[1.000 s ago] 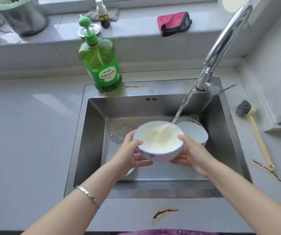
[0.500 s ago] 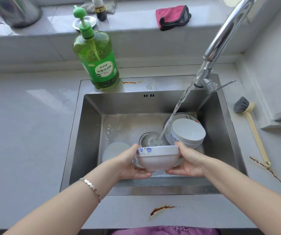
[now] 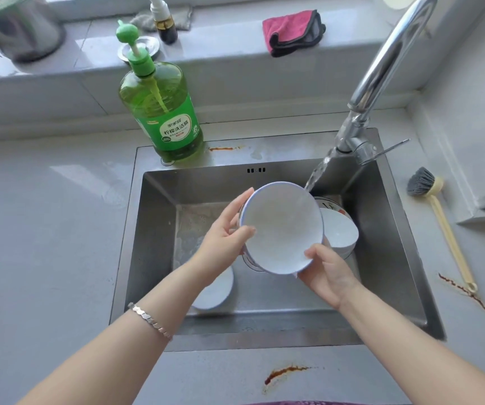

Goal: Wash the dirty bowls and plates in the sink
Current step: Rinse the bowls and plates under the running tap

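Note:
I hold a white bowl (image 3: 282,226) with a blue rim over the steel sink (image 3: 153,229), tilted so its inside faces me. My left hand (image 3: 226,232) grips its left rim, thumb inside. My right hand (image 3: 329,273) holds the lower right edge, thumb on the rim. Water from the tap (image 3: 381,80) streams onto the bowl's upper right rim. More bowls (image 3: 339,229) are stacked behind it at the sink's right. Another white dish (image 3: 215,290) lies on the sink floor under my left forearm.
A green dish soap bottle (image 3: 162,112) stands on the sink's back left rim. A dish brush (image 3: 440,220) lies on the counter at right. A pink cloth (image 3: 292,30), a small bottle (image 3: 163,21) and a metal pot (image 3: 16,27) sit on the sill.
The bowl went from full under the stream, to tipped away near the sink's front, to raised and tilted with its emptied inside facing me under the water.

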### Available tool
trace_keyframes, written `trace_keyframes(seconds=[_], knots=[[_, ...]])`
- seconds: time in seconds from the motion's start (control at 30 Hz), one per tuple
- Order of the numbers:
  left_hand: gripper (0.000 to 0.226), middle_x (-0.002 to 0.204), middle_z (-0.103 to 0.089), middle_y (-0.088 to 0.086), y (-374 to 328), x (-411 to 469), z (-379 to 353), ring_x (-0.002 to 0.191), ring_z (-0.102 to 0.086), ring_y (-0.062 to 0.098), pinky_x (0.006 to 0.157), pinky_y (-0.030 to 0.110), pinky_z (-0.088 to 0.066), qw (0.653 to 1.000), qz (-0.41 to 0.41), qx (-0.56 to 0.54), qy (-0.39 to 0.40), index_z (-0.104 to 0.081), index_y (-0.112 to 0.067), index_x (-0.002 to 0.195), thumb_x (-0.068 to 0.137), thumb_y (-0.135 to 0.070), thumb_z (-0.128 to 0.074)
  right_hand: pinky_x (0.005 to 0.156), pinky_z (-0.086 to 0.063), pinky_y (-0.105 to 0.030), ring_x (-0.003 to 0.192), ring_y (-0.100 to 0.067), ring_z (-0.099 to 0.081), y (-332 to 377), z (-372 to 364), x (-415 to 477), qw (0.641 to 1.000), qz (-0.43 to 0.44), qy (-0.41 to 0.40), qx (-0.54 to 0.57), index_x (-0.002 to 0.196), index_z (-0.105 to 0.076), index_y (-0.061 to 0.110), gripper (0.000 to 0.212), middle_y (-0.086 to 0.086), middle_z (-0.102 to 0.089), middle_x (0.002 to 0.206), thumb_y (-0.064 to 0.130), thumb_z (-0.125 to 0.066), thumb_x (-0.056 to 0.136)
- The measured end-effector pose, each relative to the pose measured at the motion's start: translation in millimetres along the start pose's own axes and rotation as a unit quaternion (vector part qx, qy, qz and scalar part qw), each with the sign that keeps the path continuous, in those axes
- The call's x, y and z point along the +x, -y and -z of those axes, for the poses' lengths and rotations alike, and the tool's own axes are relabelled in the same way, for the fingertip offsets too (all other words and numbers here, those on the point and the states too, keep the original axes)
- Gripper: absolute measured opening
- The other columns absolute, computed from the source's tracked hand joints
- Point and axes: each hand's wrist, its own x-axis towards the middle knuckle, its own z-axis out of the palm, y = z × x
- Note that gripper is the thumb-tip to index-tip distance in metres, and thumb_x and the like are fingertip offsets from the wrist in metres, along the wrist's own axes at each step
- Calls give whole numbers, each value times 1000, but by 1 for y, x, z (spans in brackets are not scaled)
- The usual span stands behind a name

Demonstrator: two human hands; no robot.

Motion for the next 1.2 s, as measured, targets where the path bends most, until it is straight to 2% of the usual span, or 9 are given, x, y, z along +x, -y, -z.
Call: trace_keyframes(seconds=[0.2,0.37,0.47,0.53,0.63,0.8,0.97,1.07,1.2], knots=[[59,119,-54,-8,17,2,1,105,-55,23,57,35,-55,981,66,-174,-48,-50,-48,116,92,2,-30,85,-51,-19,102,-6,-61,27,-2,-16,937,146,21,-317,122,-48,37,58,7,-63,113,21,-66,70],[51,130,-54,2,40,-9,2,112,-57,31,77,55,-54,961,140,-237,-22,-48,-36,127,87,-8,-36,104,-19,-24,127,-2,-22,40,6,-23,605,320,89,-724,115,-58,36,53,3,-35,140,43,-78,66],[49,129,-53,9,44,-12,11,108,-57,37,69,53,-56,953,218,-207,-42,-49,-29,128,84,-11,-38,108,-22,-29,128,-18,-30,33,10,-10,528,376,130,-750,85,-65,23,30,-8,-50,130,47,-71,69],[39,115,-54,15,39,-14,19,91,-58,38,57,48,-57,933,307,-171,-78,-48,-16,125,88,-10,-37,111,-18,-22,119,-12,-43,25,7,-1,572,323,181,-732,79,-61,22,25,-2,-61,115,44,-70,72],[27,91,-55,19,29,-16,31,72,-59,33,55,39,-56,914,378,-117,-86,-48,-11,114,93,-28,-41,89,-36,-15,87,-2,-51,8,-1,-3,745,133,188,-626,76,-56,23,19,3,-61,87,22,-75,76],[36,94,-60,12,25,-7,26,82,-58,21,75,35,-51,957,279,35,-71,-55,-27,115,100,-44,-27,56,-30,-23,64,-11,-43,-11,-5,7,938,60,7,-342,70,-50,14,20,2,-51,67,19,-64,83],[40,149,-35,1,35,-1,-18,137,-29,14,105,13,-21,974,-40,220,-37,-37,-23,139,100,-15,-36,62,-38,-31,76,-17,-55,3,-10,10,984,48,-83,-152,82,-54,13,14,-4,-63,83,18,-50,94],[55,158,11,1,38,5,-51,145,13,14,111,21,5,937,-96,334,-34,-7,-24,150,101,-29,-31,67,-44,-33,82,-19,-59,17,-14,8,985,77,-95,-124,92,-57,12,10,-7,-66,93,20,-51,93],[62,158,4,2,23,32,-68,145,9,13,114,26,2,939,-133,310,-67,-13,-21,150,94,-46,-21,65,-48,-32,85,-21,-62,28,-17,-1,983,101,-102,-112,105,-59,9,18,-10,-68,99,20,-50,94]])
